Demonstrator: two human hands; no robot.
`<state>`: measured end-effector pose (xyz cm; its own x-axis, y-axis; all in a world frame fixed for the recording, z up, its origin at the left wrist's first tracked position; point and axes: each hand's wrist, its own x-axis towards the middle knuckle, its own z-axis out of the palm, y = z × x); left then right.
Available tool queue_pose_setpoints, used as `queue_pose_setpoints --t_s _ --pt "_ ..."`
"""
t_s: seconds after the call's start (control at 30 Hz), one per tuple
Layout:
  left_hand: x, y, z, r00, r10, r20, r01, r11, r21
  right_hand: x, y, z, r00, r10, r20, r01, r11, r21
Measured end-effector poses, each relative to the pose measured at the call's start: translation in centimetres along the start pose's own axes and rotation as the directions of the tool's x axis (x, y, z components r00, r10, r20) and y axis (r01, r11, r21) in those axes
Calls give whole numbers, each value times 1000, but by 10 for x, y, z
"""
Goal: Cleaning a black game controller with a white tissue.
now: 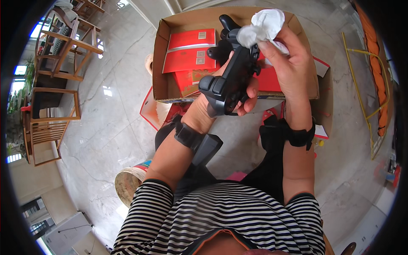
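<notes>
My left hand grips a black game controller above the box, thumb on one side and fingers curled around the other. The controller is tilted, its shoulder buttons turned towards me and to the left. Beyond it are a black rounded grip and another dark rounded part; whether they belong to a second controller I cannot tell. A crumpled white tissue or cloth is pinched between the thumb and fingers of my right hand. Its lower end lies against or just over the controller's far end.
Beneath my hands is an open cardboard box holding several red packets. A bucket lies at my left on the marble-look floor. Wooden chairs stand farther left. A yellow metal frame and orange fabric are at right.
</notes>
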<state>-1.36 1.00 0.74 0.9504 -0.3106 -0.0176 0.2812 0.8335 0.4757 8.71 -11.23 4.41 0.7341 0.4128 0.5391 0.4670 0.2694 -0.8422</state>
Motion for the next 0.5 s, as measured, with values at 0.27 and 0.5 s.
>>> queue_pose_setpoints --t_s 0.27,0.5 --pt "-3 -10 -1 1000 -13 22 8 978 209 2 7 -2 988 10 155 20 981 -193" --pt "3 -1 -8 980 -117 161 91 983 156 0 14 -8 949 314 -25 -314 949 13"
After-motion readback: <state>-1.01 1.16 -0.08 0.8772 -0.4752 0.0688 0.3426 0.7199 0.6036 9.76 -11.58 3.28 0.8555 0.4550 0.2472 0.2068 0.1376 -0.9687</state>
